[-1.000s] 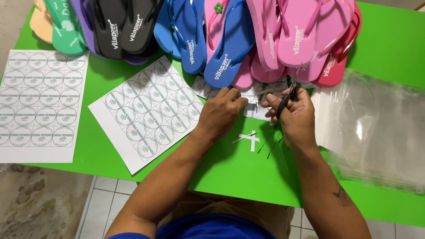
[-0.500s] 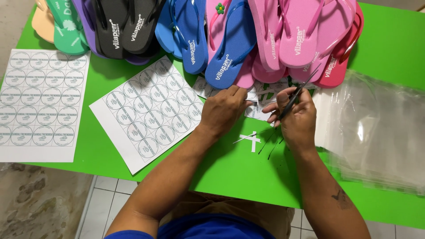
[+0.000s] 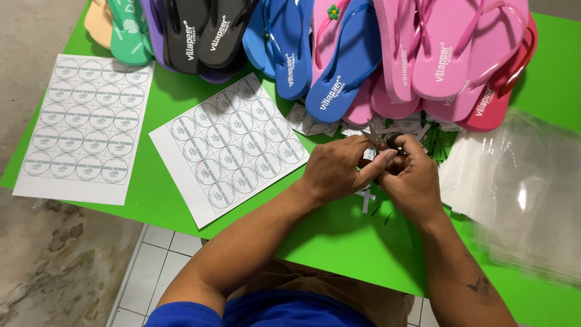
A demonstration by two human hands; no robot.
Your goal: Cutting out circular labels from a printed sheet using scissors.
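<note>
- Two hands meet over the middle of the green table point(image 3: 181, 200), just in front of the heap of flip-flops.
- Her or his right hand point(image 3: 408, 178) is closed around a small pair of scissors point(image 3: 376, 134), whose blades poke up toward the pink flip-flops point(image 3: 448, 54).
- Right against it, the left hand point(image 3: 339, 169) pinches a small piece of sticker paper point(image 3: 369, 153) between thumb and fingers, holding it to the blades; most of that piece is hidden by the fingers.
- Just below the hands on the table lie narrow white paper trimmings point(image 3: 366, 198).
- Behind the hands, tucked under the sandal heels, sit cut round labels point(image 3: 305, 121).
- Left of the hands rests a tilted sheet of round stickers point(image 3: 230, 148); farther left lies a second sticker sheet point(image 3: 85, 124), near the table's edge.
- Right of the hands is a stack of clear plastic bags point(image 3: 520, 188).
- Cutting this well, I'd judge, means turning the paper with the left hand while the scissors take short snips, keeping fingertips outside the blade line and following the printed circle closely.
</note>
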